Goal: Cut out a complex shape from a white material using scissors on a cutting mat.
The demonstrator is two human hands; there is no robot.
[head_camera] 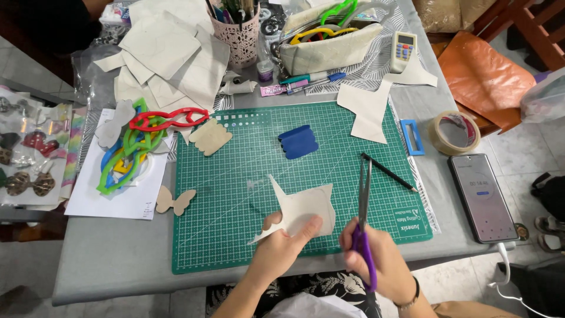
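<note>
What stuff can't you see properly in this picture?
Head view only:
- Scissors: the purple handles are mostly wrapped by the right hand.
- Cream cut-out piece: its lower edge is covered by the left hand.
- Pink pen cup: its pens are cut off by the top edge.
- Phone: the screen writing is too small.
- Patterned pieces at the far left: cut off by the left edge.

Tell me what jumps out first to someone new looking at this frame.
The green cutting mat fills the middle of the grey table. At its near edge the left hand holds a cream cut-out piece, while the right hand grips purple-handled scissors pointing away. Bright red, green and blue plastic templates lie piled at the mat's left.
</note>
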